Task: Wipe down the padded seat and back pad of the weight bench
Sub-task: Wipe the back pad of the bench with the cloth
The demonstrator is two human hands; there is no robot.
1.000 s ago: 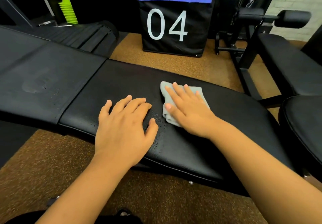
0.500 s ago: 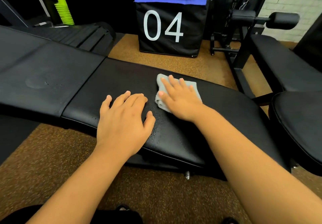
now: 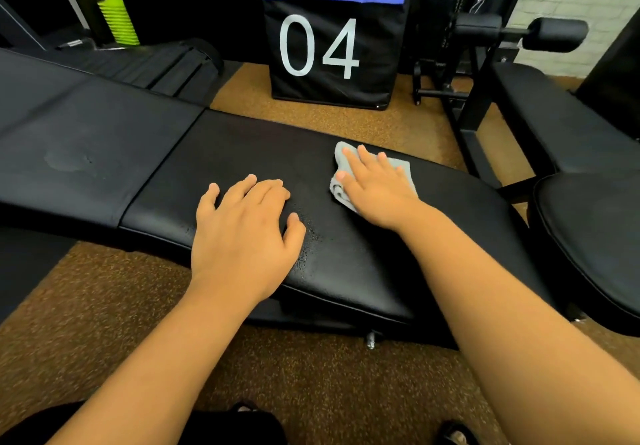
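Droplets (image 3: 306,236) sit beside the flat, empty left hand (image 3: 242,233); right hand (image 3: 377,191) presses cloth (image 3: 403,170) flat on seat (image 3: 346,264), could easily skip them.

- The seat pad (image 3: 346,236), centre of the frame, is black vinyl-like upholstery, glossy and beaded with droplets.
- The back pad (image 3: 86,139), at left, looks duller, with a smudged patch.
- The cloth (image 3: 405,170), right of centre, is soft grey fabric, matt.
- The floor (image 3: 311,375), along the bottom, is speckled brown and coarse.
- The frame (image 3: 467,105), upper right, is black painted metal.
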